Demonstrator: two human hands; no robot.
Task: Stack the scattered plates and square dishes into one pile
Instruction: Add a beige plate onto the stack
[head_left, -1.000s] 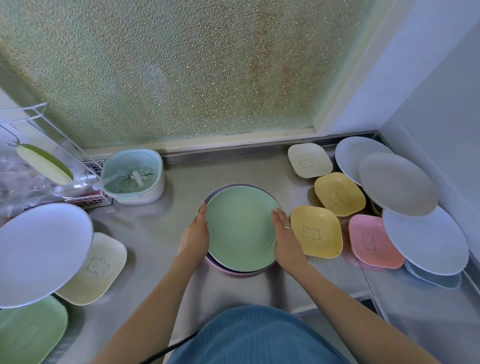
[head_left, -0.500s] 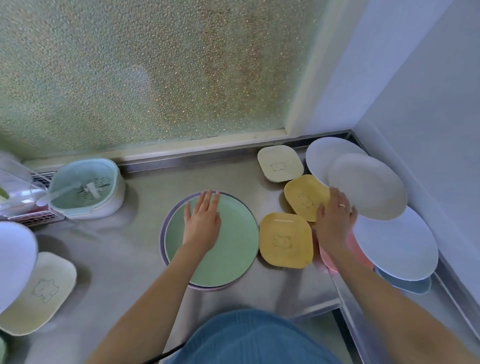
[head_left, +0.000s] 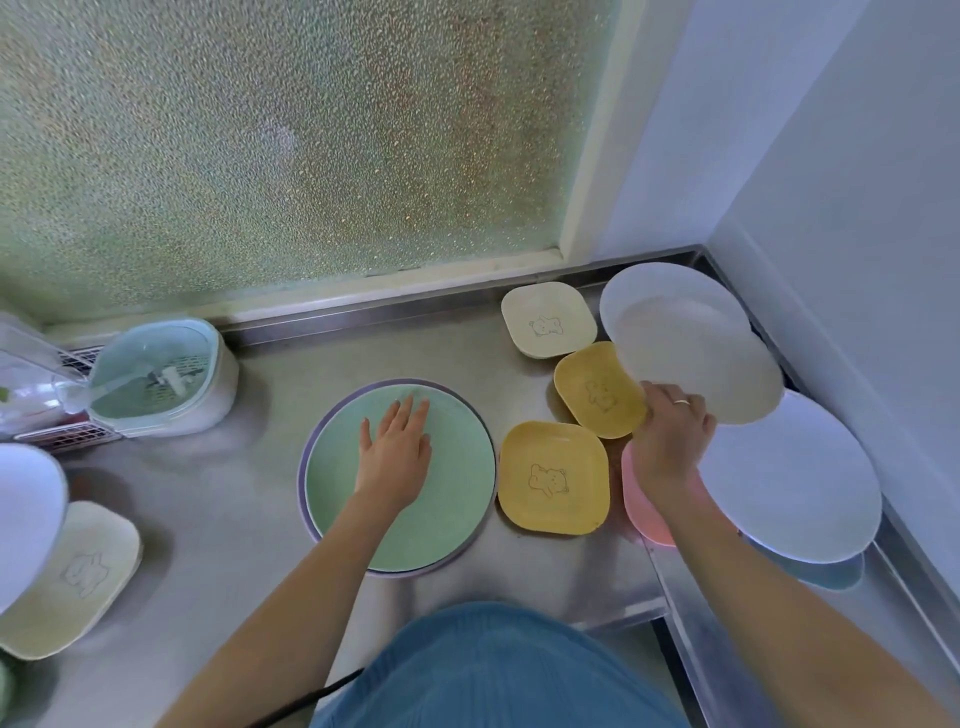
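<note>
Two hands work over the steel surface (head_left: 249, 499). Left hand (head_left: 396, 453) lies flat, fingers spread, on the green plate (head_left: 447, 499) topping a purple plate (head_left: 304, 452). Right of it, two yellow square dishes (head_left: 553, 478); beyond them, right hand (head_left: 670, 436) pinches the tilted beige plate (head_left: 696, 358) by its rim.

Frosted window (head_left: 291, 145) (daylit), steel counter (head_left: 249, 499).
</note>
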